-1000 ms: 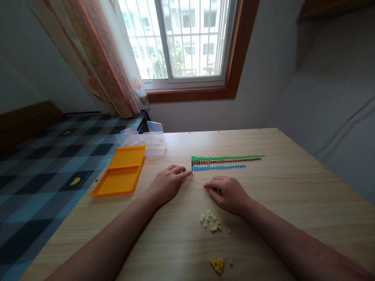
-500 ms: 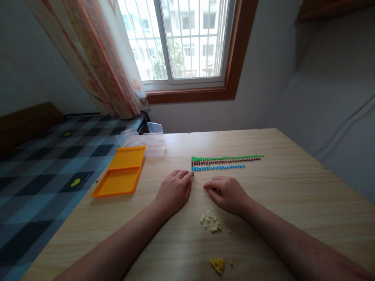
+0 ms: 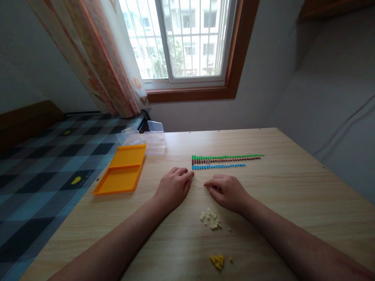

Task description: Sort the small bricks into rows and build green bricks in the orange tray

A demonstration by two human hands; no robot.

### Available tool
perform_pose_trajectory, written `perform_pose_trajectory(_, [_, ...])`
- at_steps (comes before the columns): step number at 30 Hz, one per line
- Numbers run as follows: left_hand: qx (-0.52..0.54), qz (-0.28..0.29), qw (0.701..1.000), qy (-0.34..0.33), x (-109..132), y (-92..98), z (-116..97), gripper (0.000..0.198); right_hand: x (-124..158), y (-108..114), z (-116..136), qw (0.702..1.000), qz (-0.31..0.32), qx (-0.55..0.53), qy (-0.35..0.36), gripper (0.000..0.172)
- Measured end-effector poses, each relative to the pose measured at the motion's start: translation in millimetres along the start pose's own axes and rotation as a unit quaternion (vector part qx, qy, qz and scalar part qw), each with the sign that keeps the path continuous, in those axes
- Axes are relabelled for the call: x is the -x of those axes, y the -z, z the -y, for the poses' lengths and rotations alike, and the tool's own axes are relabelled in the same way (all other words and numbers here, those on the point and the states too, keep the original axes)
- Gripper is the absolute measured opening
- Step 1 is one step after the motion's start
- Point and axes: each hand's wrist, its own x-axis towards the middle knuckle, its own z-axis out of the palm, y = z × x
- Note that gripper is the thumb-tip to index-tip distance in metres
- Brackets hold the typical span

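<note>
On the table, my left hand (image 3: 174,186) rests with its fingers bent and pressed together, fingertips just below the left end of a row of small blue blocks (image 3: 218,166). Whatever may be under those fingertips is too small to make out. To its right, my right hand (image 3: 227,191) has its thumb and index finger closed in a pinch above the tabletop; anything between them cannot be made out. Beyond the blue row run a row of brown blocks (image 3: 225,160) and a row of green blocks (image 3: 228,156). Nearer me lies a loose pile of pale yellow blocks (image 3: 214,222).
A small heap of deeper yellow blocks (image 3: 217,262) lies near the table's front. An orange two-part tray (image 3: 123,167) stands at the left, with clear plastic boxes (image 3: 155,143) behind it. A checked bed (image 3: 38,171) adjoins the wooden table (image 3: 307,203) on the left.
The view has tilted very slightly, shifting everything a little upward. Both hands keep nearly the same place and pose, and the blocks have not visibly moved.
</note>
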Motion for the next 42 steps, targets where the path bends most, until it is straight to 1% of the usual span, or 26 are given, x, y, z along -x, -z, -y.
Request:
perform_pose_trajectory(6, [0.003,-0.007,1.000,0.010,0.4,-0.5,1.5,0.028,-0.1,0.7,-0.5,1.000,-0.003,-0.005,0.000,0.019])
perform_pose_trajectory(12, [-0.006,0.002,1.000,0.010,-1.0,0.9,-0.3,0.026,-0.4,1.1,-0.4,1.000,-0.003,-0.006,0.000,0.020])
perform_pose_trajectory(17, [-0.002,-0.004,1.000,0.010,-1.5,0.3,-1.1,0.026,-1.3,2.1,0.6,1.000,0.000,-0.006,-0.001,0.020])
perform_pose_trajectory(20, [0.013,-0.021,1.000,0.008,-1.7,0.7,-0.1,0.027,-0.8,3.4,0.2,1.000,-0.003,-0.015,-0.001,0.019])
perform_pose_trajectory(22, [0.027,-0.050,0.998,0.014,-1.6,2.9,0.7,0.026,0.2,4.3,-0.5,1.000,-0.005,-0.029,0.004,0.019])
perform_pose_trajectory(24, [0.043,-0.073,0.996,0.027,-1.1,6.5,1.0,0.023,1.4,5.3,-1.0,0.998,-0.003,-0.053,0.022,0.018])
perform_pose_trajectory(25, [0.054,-0.072,0.996,0.025,-0.5,8.5,0.8,0.025,1.9,5.9,-1.1,0.997,0.000,-0.070,0.035,0.018])
perform_pose_trajectory(26, [0.068,-0.057,0.996,0.011,0.3,10.3,0.3,0.029,2.2,6.5,-1.1,0.995,0.005,-0.088,0.049,0.016])
perform_pose_trajectory(28, [0.101,0.006,0.994,-0.051,2.4,12.8,-1.7,0.036,2.1,8.0,-0.8,0.989,0.021,-0.122,0.079,0.012])
perform_pose_trajectory(30, [0.132,0.074,0.981,-0.121,4.6,13.6,-4.4,0.037,1.1,9.6,-0.9,0.983,0.044,-0.145,0.107,0.008])
perform_pose_trajectory(32, [0.150,0.115,0.970,-0.154,6.0,13.3,-7.3,0.037,-0.4,11.2,-1.5,0.977,0.067,-0.159,0.126,0.007])
perform_pose_trajectory(35, [0.158,0.140,0.964,-0.160,6.2,13.3,-11.1,0.036,-2.2,12.8,-3.0,0.973,0.089,-0.167,0.132,0.006])
perform_pose_trajectory(38, [0.145,0.156,0.964,-0.159,5.6,14.4,-15.5,0.038,-2.7,13.7,-3.8,0.972,0.097,-0.170,0.130,0.007])
perform_pose_trajectory(42, [0.129,0.165,0.970,-0.127,5.8,14.7,-21.3,0.041,-3.0,15.3,-4.9,0.967,0.105,-0.200,0.116,0.006])
